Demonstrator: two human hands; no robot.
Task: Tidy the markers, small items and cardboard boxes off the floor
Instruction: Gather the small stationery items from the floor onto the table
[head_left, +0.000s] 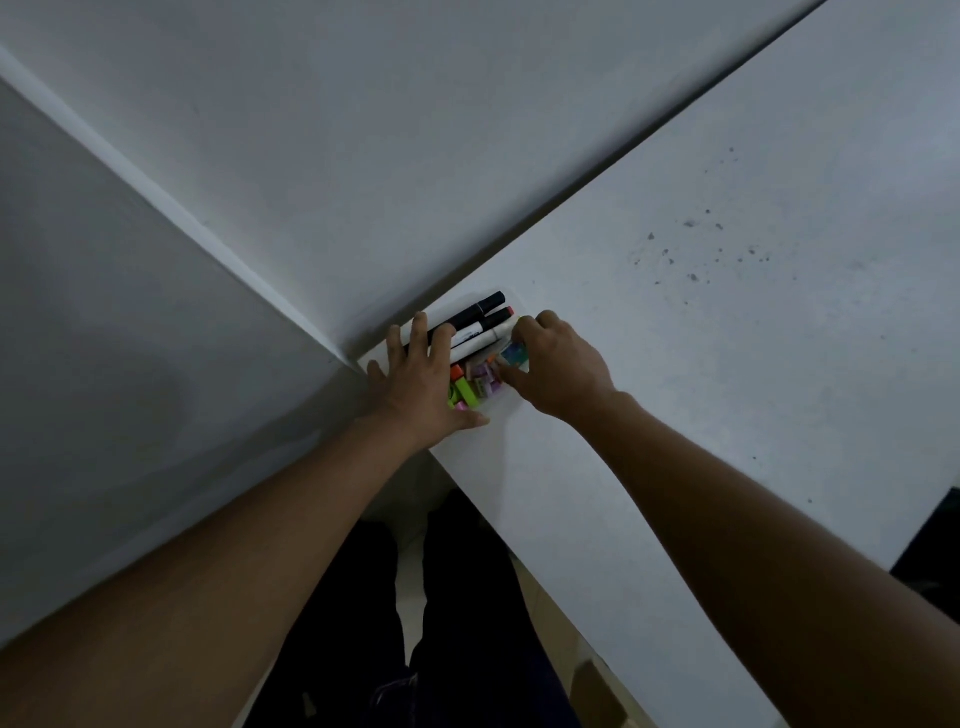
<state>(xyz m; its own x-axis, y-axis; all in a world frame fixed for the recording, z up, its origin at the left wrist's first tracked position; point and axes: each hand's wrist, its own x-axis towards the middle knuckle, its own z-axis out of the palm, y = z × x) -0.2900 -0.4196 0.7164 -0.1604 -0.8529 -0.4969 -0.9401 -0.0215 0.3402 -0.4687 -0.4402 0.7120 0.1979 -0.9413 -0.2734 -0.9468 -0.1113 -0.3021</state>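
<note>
A small white tray (511, 300) sits in the corner of a white table (701, 322), against the walls. In it lie black and white markers (480, 319) and several small coloured items (475, 387) in green, orange, pink and purple. My left hand (415, 379) lies flat over the tray's left side, fingers spread across the marker ends. My right hand (556, 364) grips the tray's right rim, with its fingers curled over the edge beside a small blue-green item (515, 354).
Two grey walls (363, 130) meet at the corner behind the tray. Dark specks (691, 244) mark the tabletop to the right. Below are my dark trousers (457, 597), a pale floor, and a brown cardboard piece (597, 693) near the table's edge.
</note>
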